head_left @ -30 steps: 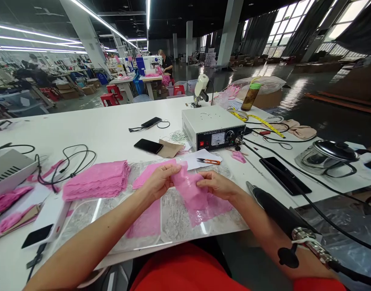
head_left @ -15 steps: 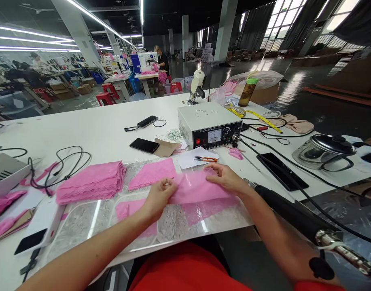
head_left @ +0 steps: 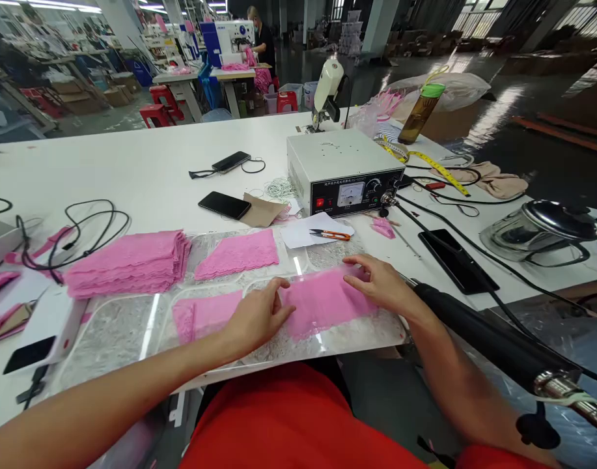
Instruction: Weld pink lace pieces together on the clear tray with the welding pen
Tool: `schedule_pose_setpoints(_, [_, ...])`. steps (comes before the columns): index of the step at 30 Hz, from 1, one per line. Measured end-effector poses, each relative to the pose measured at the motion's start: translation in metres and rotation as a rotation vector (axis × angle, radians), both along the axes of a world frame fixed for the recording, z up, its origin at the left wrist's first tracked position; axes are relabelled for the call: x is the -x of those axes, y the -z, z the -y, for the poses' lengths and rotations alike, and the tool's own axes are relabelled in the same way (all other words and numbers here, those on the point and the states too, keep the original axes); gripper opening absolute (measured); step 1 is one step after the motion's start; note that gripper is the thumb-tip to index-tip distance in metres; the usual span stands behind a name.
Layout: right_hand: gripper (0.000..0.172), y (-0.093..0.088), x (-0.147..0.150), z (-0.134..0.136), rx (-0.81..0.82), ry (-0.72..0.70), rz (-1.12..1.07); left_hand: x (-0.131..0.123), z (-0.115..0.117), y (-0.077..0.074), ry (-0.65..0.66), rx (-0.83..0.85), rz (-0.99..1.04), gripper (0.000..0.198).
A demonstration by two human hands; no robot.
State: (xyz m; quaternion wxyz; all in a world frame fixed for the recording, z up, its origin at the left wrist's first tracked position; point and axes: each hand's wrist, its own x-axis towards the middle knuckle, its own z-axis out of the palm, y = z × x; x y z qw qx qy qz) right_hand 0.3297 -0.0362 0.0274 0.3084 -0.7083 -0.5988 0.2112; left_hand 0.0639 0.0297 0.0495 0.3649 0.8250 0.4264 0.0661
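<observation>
A thin pink fabric piece (head_left: 322, 303) lies flat on a clear-covered, marble-patterned mat (head_left: 117, 332). My left hand (head_left: 259, 316) is at its left edge, thumb and forefinger apart. Over its upper right corner is my right hand (head_left: 381, 283), fingers spread and fingertips at the cloth; whether they press on it I cannot tell. Another pink piece (head_left: 213, 309) lies partly under my left forearm and hand. Behind it sits a pink lace piece with a scalloped edge (head_left: 239, 253), to the right of a thick stack of pink lace pieces (head_left: 127, 264).
Orange-handled thread snips (head_left: 330, 234) lie on white paper behind my hands. A control box with a dial (head_left: 347, 172) stands farther back. A black cylindrical handpiece with a cable (head_left: 484, 332) extends beside my right forearm. Phones, a glass pot (head_left: 537, 228) and loose cables surround the mat.
The pink piece held up between both hands is now down flat on the mat. Both hands have loosened their pinch, fingers apart. The view has tilted downward.
</observation>
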Motion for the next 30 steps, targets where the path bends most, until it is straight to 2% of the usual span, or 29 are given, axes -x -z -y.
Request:
schedule_pose_setpoints(4, [0.018,0.001,0.005,0.020,-0.130,0.102,0.099,0.005,-0.008,0.003,0.144,-0.292,-0.060,0.017])
schedule_pose_setpoints(7, [0.013,0.007,0.009,0.034,-0.149,0.141,0.173,0.006,-0.010,0.013,0.338,-0.485,0.014,0.025])
schedule_pose_setpoints(9, [0.013,0.011,0.010,0.037,-0.225,0.172,0.230,0.005,-0.010,0.020,0.449,-0.598,0.041,0.029])
schedule_pose_setpoints(12, [0.016,0.010,0.008,0.035,-0.383,0.239,0.293,0.004,-0.011,0.025,0.544,-0.683,0.022,0.032])
schedule_pose_setpoints(14, [0.015,0.004,0.007,0.033,-0.432,0.270,0.293,0.003,-0.012,0.025,0.574,-0.710,-0.010,0.031])
schedule_pose_setpoints(16, [0.014,-0.002,0.006,0.034,-0.383,0.243,0.258,0.002,-0.013,0.023,0.593,-0.723,-0.038,0.030])
schedule_pose_setpoints(18, [0.014,-0.006,0.006,0.039,-0.231,0.162,0.241,0.001,-0.013,0.021,0.605,-0.723,-0.051,0.030])
schedule_pose_setpoints(20, [0.014,-0.005,0.008,0.046,-0.063,0.105,0.290,0.001,-0.014,0.020,0.611,-0.720,-0.051,0.030])
schedule_pose_setpoints(22, [0.015,-0.002,0.010,0.052,0.039,0.105,0.381,0.001,-0.015,0.021,0.613,-0.729,-0.038,0.030])
schedule_pose_setpoints(26, [0.015,0.005,0.013,0.057,0.102,0.152,0.528,0.003,-0.014,0.025,0.602,-0.760,0.005,0.029])
schedule_pose_setpoints(30, [0.016,0.009,0.011,0.057,0.122,0.172,0.546,0.003,-0.013,0.025,0.597,-0.775,0.008,0.029])
